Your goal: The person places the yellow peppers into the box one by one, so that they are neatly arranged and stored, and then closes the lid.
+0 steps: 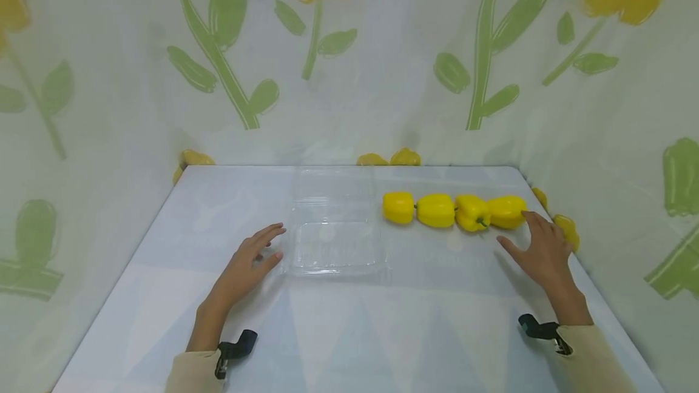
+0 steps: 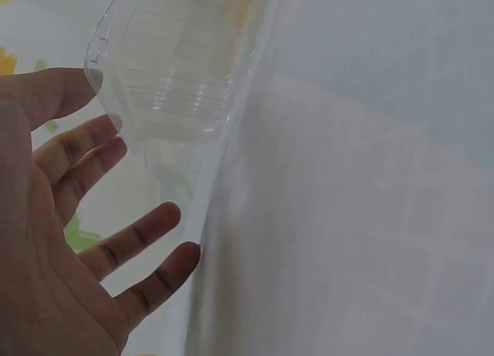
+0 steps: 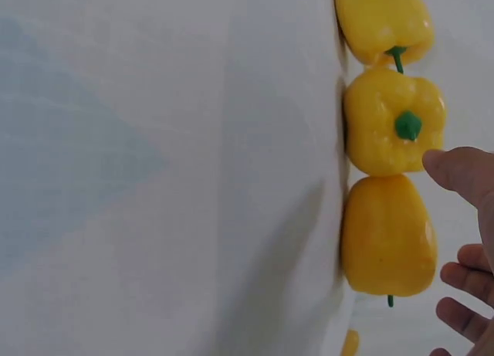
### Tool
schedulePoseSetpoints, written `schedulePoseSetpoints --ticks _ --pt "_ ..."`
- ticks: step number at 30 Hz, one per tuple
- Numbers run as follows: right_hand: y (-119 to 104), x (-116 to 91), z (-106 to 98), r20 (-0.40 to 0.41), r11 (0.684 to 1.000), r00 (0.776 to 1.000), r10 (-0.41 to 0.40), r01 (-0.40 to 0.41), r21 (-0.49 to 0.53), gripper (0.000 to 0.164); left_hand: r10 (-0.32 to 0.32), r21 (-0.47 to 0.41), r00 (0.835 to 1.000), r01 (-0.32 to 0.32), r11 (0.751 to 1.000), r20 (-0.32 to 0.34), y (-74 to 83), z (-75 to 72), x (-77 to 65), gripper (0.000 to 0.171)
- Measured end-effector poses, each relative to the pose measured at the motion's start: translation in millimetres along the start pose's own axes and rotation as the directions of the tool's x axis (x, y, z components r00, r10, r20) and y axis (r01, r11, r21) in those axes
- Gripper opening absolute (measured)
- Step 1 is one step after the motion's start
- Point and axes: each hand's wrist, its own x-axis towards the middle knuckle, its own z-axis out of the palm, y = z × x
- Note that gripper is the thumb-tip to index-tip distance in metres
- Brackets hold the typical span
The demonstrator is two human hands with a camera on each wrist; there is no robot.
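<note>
An open clear plastic clamshell box [image 1: 335, 247] lies on the table, its lid [image 1: 334, 190] folded back toward the wall. My left hand [image 1: 246, 268] is at the box's left side, fingers spread and holding nothing; in the left wrist view its fingertips come right up to the clear plastic [image 2: 181, 78]. Several yellow bell peppers [image 1: 435, 210] with green stems line up in a row right of the box. By the rightmost pepper [image 1: 508, 211], my right hand [image 1: 543, 253] reaches with thumb and fingers apart. The right wrist view shows the thumb [image 3: 459, 171] overlapping the neighbouring pepper's edge [image 3: 395, 120].
The white table [image 1: 437, 332] has pale blue triangle patterns. A curtain [image 1: 382, 77] printed with yellow flowers and green leaves surrounds its back and sides. Black wrist cameras [image 1: 237, 344] sit on both wrists, at the cuffs of beige sleeves [image 1: 193, 373].
</note>
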Motion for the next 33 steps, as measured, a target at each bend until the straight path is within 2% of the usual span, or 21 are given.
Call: schedulePoseSetpoints --ticks 9,16,23,33 --pt "10 25 -8 0.019 1.0 1.0 -0.022 0.022 0.006 0.09 0.008 0.009 1.0 -0.008 1.0 -0.016 1.8 -0.7 -1.1 0.053" --pt "21 41 -12 0.057 0.999 0.997 -0.043 0.043 -0.001 0.093 -0.01 0.017 1.0 0.01 1.0 -0.014 1.8 3.2 -4.3 0.053" --pt "30 49 -9 0.095 0.999 0.994 -0.049 0.047 0.025 0.1 0.001 0.029 1.0 0.0 1.0 -0.018 0.5 4.0 -4.3 0.053" --pt "39 55 -5 0.16 0.994 0.984 -0.076 0.063 0.086 0.096 0.01 0.029 1.0 -0.009 1.0 -0.004 -0.6 3.4 -3.5 0.054"
